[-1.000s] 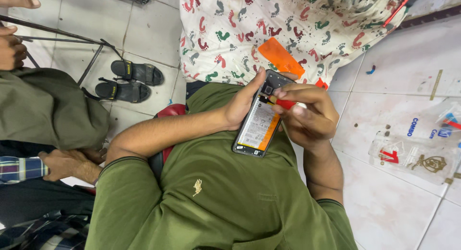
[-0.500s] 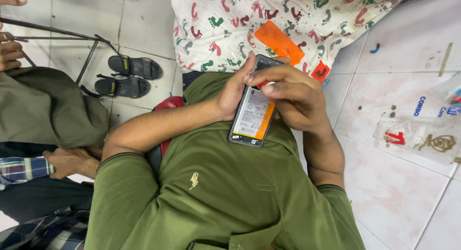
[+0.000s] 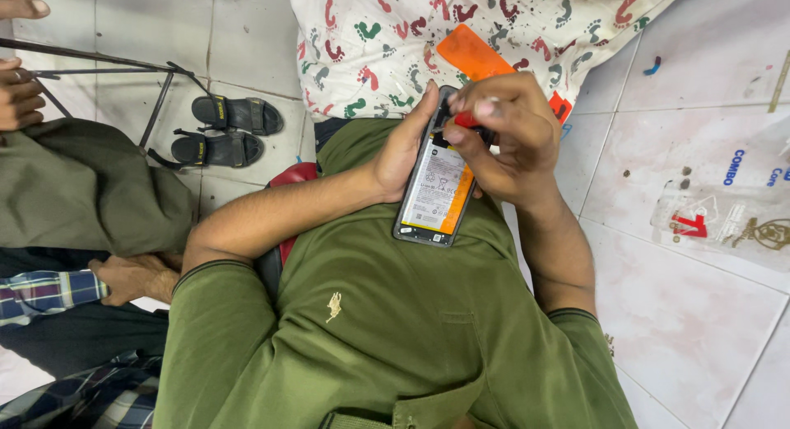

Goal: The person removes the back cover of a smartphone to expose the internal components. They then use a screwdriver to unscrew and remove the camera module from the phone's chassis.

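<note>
One opened phone (image 3: 436,182), back cover off and battery showing, lies against the green shirt (image 3: 387,330); left hand (image 3: 403,149) cups its left edge, grip closed around it, while right hand (image 3: 502,137) pinches one small red tool (image 3: 466,120) between thumb and fingers at the phone's top end. Around it: one patterned cloth (image 3: 395,34) with one orange card (image 3: 473,54), two black sandals (image 3: 218,128) on the tile floor (image 3: 683,297), one clear plastic bag (image 3: 732,207), and another person's hand (image 3: 132,277) at left.
</note>
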